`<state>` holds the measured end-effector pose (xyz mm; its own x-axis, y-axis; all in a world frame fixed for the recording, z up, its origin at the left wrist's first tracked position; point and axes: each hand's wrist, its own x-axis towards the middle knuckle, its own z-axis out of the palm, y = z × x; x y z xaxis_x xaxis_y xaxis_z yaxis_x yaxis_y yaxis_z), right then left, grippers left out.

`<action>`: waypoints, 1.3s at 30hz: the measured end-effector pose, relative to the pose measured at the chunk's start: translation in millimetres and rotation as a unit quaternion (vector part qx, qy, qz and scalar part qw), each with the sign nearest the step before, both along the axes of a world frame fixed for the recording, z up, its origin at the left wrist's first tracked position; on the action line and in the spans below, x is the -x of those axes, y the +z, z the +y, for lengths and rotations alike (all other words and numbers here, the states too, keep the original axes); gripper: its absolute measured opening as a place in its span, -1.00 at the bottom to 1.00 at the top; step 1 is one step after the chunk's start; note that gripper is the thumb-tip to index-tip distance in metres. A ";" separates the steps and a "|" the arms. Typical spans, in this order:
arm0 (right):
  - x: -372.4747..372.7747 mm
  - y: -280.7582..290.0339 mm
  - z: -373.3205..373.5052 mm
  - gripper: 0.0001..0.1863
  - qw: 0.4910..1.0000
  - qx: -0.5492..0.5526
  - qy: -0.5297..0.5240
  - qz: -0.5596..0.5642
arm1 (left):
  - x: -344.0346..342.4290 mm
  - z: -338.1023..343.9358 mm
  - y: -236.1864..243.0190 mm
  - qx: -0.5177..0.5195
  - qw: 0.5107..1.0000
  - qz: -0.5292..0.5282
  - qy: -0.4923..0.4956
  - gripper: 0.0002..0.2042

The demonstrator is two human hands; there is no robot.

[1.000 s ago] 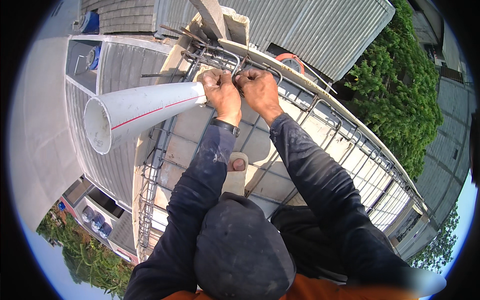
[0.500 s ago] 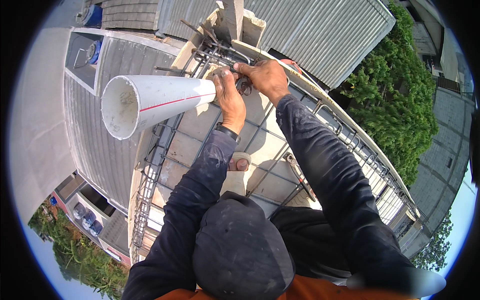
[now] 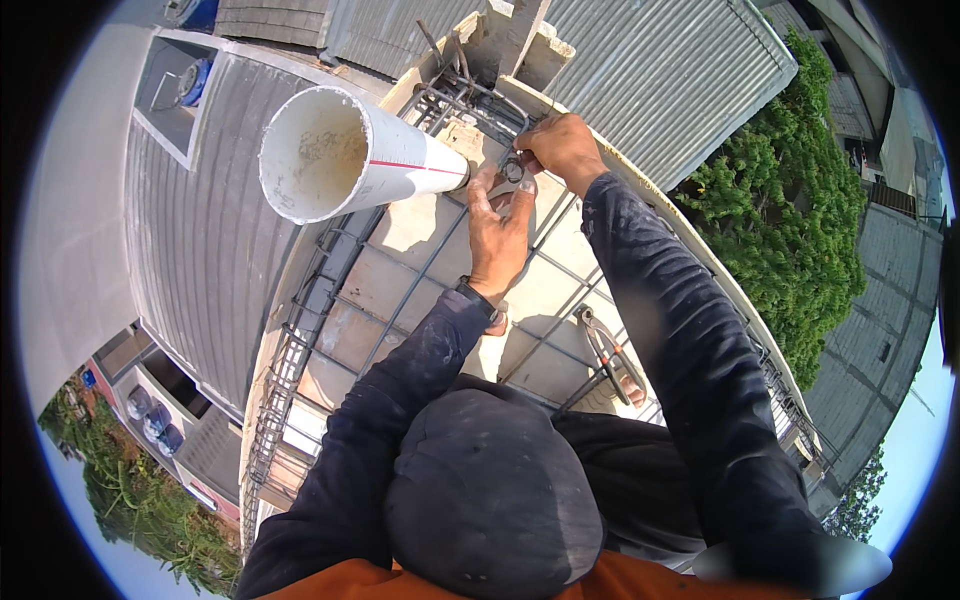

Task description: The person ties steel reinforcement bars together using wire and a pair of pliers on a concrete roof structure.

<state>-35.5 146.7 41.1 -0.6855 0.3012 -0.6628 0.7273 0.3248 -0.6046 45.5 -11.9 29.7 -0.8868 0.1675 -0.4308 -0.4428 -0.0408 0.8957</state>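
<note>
A white pipe [image 3: 410, 160] with a red line stands up among the reinforcing bars, its wide mouth toward me. Beside its lower end is my left hand [image 3: 498, 240], thumb and fingers apart, near a small loop of thin wire [image 3: 513, 170]. My right hand [image 3: 565, 152] is closed at that loop, fingertips pinched on the wire. Exactly where the wire runs is hidden by the fingers. Below the hands, a pair of pincers [image 3: 603, 352] lies on the bar grid [image 3: 420, 275], close to my foot.
Boards [image 3: 625, 165] edge the bar grid on both sides. Bar ends [image 3: 455, 55] and a concrete-crusted post [image 3: 515, 40] stick up at the far end. Corrugated roofs [image 3: 660, 80] lie beyond, with a leafy tree [image 3: 785, 215] at the right.
My left hand has come off the pipe's lower end and sits a little to the right, fingers spread. The right hand stays at the wire. The view has shifted, showing more of the pincers.
</note>
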 end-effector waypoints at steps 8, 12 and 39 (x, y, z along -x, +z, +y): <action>-5.4 5.1 -4.8 -0.74 1.000 0.004 0.018 -0.012 | 36.0 -7.5 -6.0 -0.181 0.959 -0.201 0.082 -0.72; -20.7 3.6 3.4 -0.70 0.993 -0.064 0.095 0.035 | 36.2 1.3 5.1 -0.268 0.918 -0.257 0.141 -0.79; -40.1 -31.5 -60.6 -0.60 0.792 0.370 -0.476 0.099 | -13.5 -122.0 -1.2 0.290 0.904 0.301 -0.096 -0.66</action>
<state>4.5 86.1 9.6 -0.4942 0.3229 -0.8071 0.2971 -0.8098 -0.5059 59.0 -133.9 28.4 -0.9681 0.2444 0.0545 0.1821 0.5378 0.8232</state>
